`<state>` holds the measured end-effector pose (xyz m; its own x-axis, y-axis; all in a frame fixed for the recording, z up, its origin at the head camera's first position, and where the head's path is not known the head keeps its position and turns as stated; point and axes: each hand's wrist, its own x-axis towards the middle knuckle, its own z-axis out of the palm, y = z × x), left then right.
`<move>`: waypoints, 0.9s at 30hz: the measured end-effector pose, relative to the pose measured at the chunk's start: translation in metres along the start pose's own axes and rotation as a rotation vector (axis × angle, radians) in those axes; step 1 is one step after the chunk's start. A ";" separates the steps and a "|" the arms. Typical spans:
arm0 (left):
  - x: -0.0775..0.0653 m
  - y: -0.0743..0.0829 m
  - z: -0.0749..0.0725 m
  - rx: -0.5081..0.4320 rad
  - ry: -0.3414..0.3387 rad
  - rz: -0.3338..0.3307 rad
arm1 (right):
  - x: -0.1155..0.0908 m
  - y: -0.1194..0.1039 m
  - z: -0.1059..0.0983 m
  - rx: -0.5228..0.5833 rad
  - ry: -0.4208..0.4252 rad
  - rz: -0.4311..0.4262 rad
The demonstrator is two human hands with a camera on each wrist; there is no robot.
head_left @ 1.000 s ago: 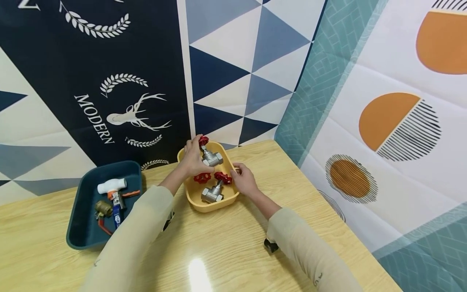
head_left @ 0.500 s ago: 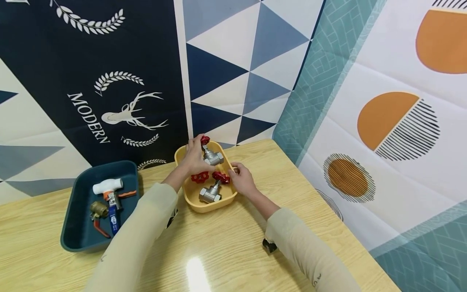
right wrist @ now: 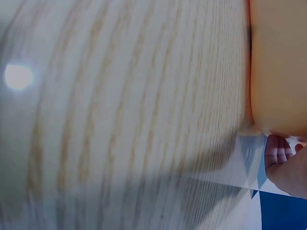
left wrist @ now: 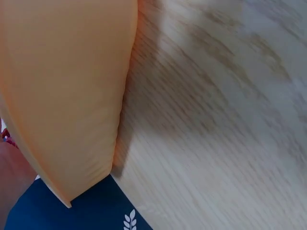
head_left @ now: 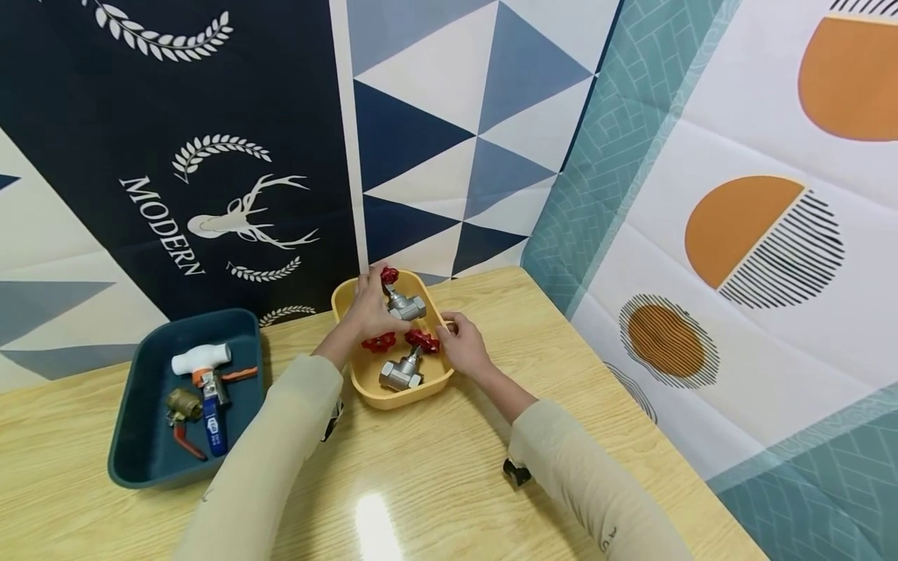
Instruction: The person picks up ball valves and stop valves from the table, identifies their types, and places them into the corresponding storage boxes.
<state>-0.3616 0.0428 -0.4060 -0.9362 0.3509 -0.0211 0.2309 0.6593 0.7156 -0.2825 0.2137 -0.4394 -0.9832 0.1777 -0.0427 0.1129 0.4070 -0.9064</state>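
Note:
A yellow plastic bin (head_left: 398,400) stands near the back wall with red-wheeled metal valves in it. My left hand (head_left: 366,313) reaches over the bin and holds the upper valve (head_left: 405,308), thumb along its body and fingers by its red handwheel. A second valve (head_left: 401,372) lies at the near end. Another red handwheel (head_left: 379,343) shows below my left hand; whatever it joins is hidden. My right hand (head_left: 464,344) grips the bin's right rim with curled fingers. In the right wrist view, the right hand (right wrist: 288,165) is at the bin's wall (right wrist: 280,67).
Left of the yellow bin, a dark teal bin (head_left: 121,436) contains a white-headed hammer (head_left: 201,359), a brass valve with a red lever (head_left: 184,405) and a blue-handled item (head_left: 213,425). Patterned walls (head_left: 414,140) enclose the wooden table (head_left: 449,475) behind and at right.
The view shifts slightly, so both bins appear a little further left. Both hands keep their places at the yellow bin, and the valves stay put in it.

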 end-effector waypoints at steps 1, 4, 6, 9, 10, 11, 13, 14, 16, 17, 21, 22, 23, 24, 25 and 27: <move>0.000 0.000 0.000 -0.003 -0.003 -0.001 | 0.000 0.000 0.000 0.000 0.001 -0.006; 0.001 0.001 0.002 -0.018 -0.012 -0.004 | 0.000 -0.001 0.000 -0.002 0.004 -0.019; 0.002 0.001 0.003 -0.022 -0.017 -0.007 | 0.000 -0.001 0.000 -0.006 0.006 -0.027; 0.003 0.001 0.005 -0.026 -0.022 -0.013 | 0.001 -0.001 0.001 -0.014 0.007 -0.026; 0.003 0.000 0.005 -0.025 -0.023 -0.013 | 0.001 -0.001 0.001 -0.014 0.007 -0.025; 0.004 0.000 0.006 -0.024 -0.025 -0.013 | 0.001 -0.001 0.001 -0.016 0.007 -0.023; 0.005 -0.001 0.007 -0.025 -0.021 -0.012 | 0.001 -0.001 0.000 -0.019 0.008 -0.020; 0.005 -0.002 0.008 -0.025 -0.021 -0.013 | 0.001 -0.001 0.000 -0.018 0.009 -0.017; 0.005 -0.004 0.008 -0.024 -0.025 -0.015 | 0.001 -0.001 0.000 -0.017 0.010 -0.016; 0.005 -0.005 0.009 -0.024 -0.028 -0.017 | 0.001 -0.001 0.000 -0.018 0.012 -0.016; 0.006 -0.009 0.010 -0.027 -0.038 -0.026 | 0.000 -0.002 0.000 -0.014 0.014 -0.018; 0.006 -0.010 0.010 -0.025 -0.038 -0.026 | 0.000 -0.002 0.001 -0.012 0.014 -0.019; 0.006 -0.011 0.010 -0.022 -0.041 -0.026 | -0.001 -0.002 0.001 -0.010 0.016 -0.019; 0.007 -0.012 0.010 -0.019 -0.041 -0.026 | -0.001 -0.002 0.001 -0.006 0.014 -0.020; 0.007 -0.013 0.010 -0.012 -0.042 -0.024 | -0.001 -0.002 0.001 -0.002 0.013 -0.021; 0.008 -0.014 0.010 0.000 -0.049 -0.023 | -0.001 -0.002 0.001 0.000 0.009 -0.019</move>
<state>-0.3695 0.0433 -0.4231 -0.9272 0.3678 -0.0714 0.2096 0.6672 0.7148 -0.2817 0.2114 -0.4381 -0.9837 0.1785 -0.0217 0.0945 0.4104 -0.9070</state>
